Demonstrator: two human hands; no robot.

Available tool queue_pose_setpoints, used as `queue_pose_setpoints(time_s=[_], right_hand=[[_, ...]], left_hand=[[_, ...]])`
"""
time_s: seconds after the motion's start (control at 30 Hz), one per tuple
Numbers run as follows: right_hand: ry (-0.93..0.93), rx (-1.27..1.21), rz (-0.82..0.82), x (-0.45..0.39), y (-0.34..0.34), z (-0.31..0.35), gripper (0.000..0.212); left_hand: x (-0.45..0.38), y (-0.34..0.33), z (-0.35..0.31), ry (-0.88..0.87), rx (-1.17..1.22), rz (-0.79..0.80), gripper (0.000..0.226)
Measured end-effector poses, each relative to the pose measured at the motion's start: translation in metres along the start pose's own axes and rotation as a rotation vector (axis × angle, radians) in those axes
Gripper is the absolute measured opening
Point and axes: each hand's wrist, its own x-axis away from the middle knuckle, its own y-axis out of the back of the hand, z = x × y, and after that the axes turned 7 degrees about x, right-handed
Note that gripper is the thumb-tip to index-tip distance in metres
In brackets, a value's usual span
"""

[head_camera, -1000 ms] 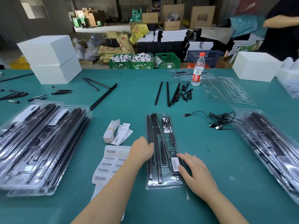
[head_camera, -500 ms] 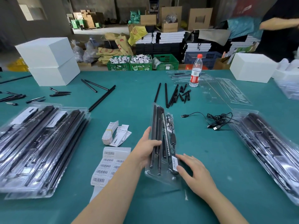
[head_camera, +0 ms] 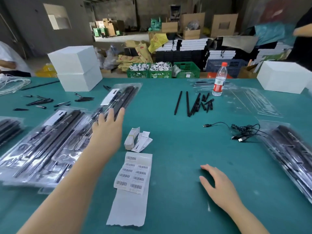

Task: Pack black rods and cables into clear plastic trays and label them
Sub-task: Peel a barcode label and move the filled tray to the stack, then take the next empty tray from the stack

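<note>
Two open hands: left hand (head_camera: 108, 127) flat against packed tray (head_camera: 120, 98), right hand (head_camera: 217, 181) empty.

The label sheet (head_camera: 133, 173) lies before me at six o'clock; packed trays (head_camera: 50, 146) at nine, loose rods (head_camera: 189, 103) at one, cables (head_camera: 243, 130) at two, water bottle (head_camera: 219, 80) behind the rods.

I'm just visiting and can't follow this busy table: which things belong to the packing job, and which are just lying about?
Job:
- filled clear plastic tray under the left hand
- loose black rods
- black USB cables
- white barcode label sheet
- empty clear trays

Lying about:
- red-capped water bottle
- white boxes
- green crates
</note>
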Motion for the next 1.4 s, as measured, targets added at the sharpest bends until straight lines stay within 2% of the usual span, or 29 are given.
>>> queue_pose_setpoints(time_s=[0.1,0.27,0.6,0.87,0.93,1.03,1.1,1.17,1.23,1.3,1.4], right_hand=[[0.001,0.027,0.005,0.001,0.001,0.001,0.04],[0.058,0.05,-0.033,0.002,0.001,0.004,0.035],[0.124,0.096,-0.055,0.003,0.003,0.008,0.03],[0.145,0.094,-0.027,0.002,0.004,0.008,0.032],[0.12,0.053,0.022,0.001,0.007,0.008,0.036],[0.08,0.063,0.075,-0.005,0.02,0.003,0.039],[0.077,0.118,-0.041,-0.011,0.037,-0.004,0.031],[0.058,0.198,-0.228,-0.018,0.063,-0.013,0.021],[0.058,0.319,-0.412,-0.026,0.094,-0.028,0.018],[-0.004,0.495,-0.519,-0.034,0.125,-0.049,0.026],[-0.319,0.692,-0.454,-0.044,0.165,-0.082,0.064]], left_hand=[[0.005,-0.024,0.028,0.097,-0.09,0.084,0.093],[0.008,-0.054,0.057,0.177,-0.077,0.15,0.087],[0.002,-0.092,0.092,0.273,-0.073,0.149,0.074],[-0.007,-0.089,0.078,0.364,-0.107,0.112,0.074],[-0.011,-0.087,0.058,0.278,-0.086,0.025,0.073],[-0.013,-0.093,0.002,0.0,0.203,-0.05,0.062],[-0.008,-0.1,-0.047,-0.132,0.424,0.002,0.049],[0.001,-0.112,-0.094,-0.244,0.513,0.117,0.048],[0.013,-0.127,-0.129,-0.311,0.472,0.249,0.048],[0.02,-0.139,-0.147,-0.322,0.361,0.327,0.04],[0.021,-0.144,-0.153,-0.296,0.272,0.334,0.032]])
